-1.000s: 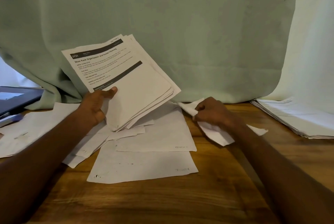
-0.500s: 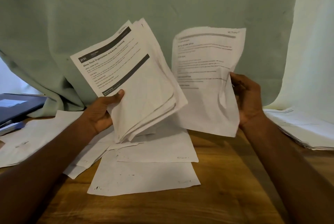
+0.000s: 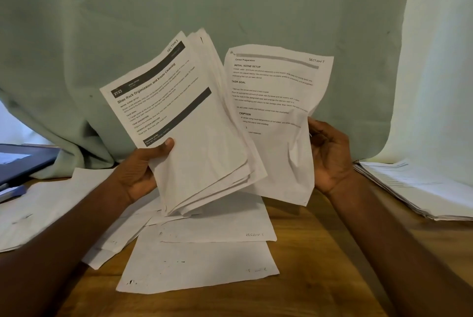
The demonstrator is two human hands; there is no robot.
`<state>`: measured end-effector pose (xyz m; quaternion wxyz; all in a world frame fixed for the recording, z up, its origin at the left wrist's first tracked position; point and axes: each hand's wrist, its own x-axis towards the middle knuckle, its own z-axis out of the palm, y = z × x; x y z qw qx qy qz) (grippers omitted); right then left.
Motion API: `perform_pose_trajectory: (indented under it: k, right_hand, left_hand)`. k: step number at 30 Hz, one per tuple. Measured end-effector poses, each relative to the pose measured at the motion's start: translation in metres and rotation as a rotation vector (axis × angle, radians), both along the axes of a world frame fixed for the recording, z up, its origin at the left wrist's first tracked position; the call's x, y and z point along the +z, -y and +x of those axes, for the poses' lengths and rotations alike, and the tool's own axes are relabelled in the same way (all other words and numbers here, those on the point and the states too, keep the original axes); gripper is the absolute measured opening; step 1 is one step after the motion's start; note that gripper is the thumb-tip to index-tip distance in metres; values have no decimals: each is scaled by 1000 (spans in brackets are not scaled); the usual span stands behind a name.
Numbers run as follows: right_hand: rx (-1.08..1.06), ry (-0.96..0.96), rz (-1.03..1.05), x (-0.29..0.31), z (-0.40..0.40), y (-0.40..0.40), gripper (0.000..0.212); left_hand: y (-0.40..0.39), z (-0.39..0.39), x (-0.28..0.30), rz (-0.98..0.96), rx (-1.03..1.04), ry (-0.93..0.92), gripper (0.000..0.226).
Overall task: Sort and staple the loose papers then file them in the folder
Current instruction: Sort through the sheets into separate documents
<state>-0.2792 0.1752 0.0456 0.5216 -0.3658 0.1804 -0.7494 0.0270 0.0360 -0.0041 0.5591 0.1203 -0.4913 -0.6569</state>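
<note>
A bundle of printed sheets (image 3: 194, 137) is held up above the tabletop's middle, gripped in the left hand (image 3: 143, 171). Just beside it, the right hand (image 3: 330, 155) pinches a single crumpled sheet (image 3: 276, 117). Loose papers (image 3: 199, 260) lie below.

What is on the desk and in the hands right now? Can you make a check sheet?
Surface: wooden table, partly covered by paper.
Job's things: sheaf of papers topped by a "Shoe Rack Organization" page, held up; single creased "Cereal Preparation" sheet, held up; loose sheets lying face down; dark folder at far left.
Clutter: stacked papers at right edge.
Grippers: left hand grips the sheaf, thumb on top; right hand holds the single sheet's edge.
Cables: nothing seen.
Surroundings: green cloth backdrop; white cloth at right.
</note>
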Motion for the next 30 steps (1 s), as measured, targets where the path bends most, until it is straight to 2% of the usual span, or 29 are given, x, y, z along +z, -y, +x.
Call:
perform_pose_trajectory:
  k: [4, 7, 11, 17, 18, 21, 23, 26, 28, 30]
  right_hand:
    - [32, -39, 30, -1, 6, 1, 24]
    - [74, -82, 66, -7, 15, 7, 38]
    - [135, -123, 102, -15, 33, 10, 37]
    - [214, -165, 120, -20, 48, 12, 50]
    - [209, -165, 114, -19, 49, 12, 51]
    - [198, -212, 88, -14, 50, 8, 60]
    - [118, -373, 70, -12, 52, 4, 57]
    - [-220, -701, 8, -12, 55, 8, 43]
    - [-438, -752, -25, -15, 58, 12, 32]
    - [-559, -748, -63, -16, 60, 12, 26]
  left_hand:
    - [-6, -4, 2, -11, -31, -10, 49]
    - [-9, -6, 3, -6, -35, 4, 47]
    - [-13, -9, 5, -48, -7, 109, 58]
    - [-15, -15, 6, -68, -31, 176, 59]
    - [-14, -16, 7, -77, -32, 182, 62]
    - [-12, -14, 10, -102, 63, 183, 94]
    - [-15, -12, 18, -186, 235, 209, 86]
    - [-23, -9, 30, -323, 442, 269, 72]
    - [-30, -12, 37, -366, 499, 257, 68]
    - [-33, -16, 39, -362, 516, 236, 66]
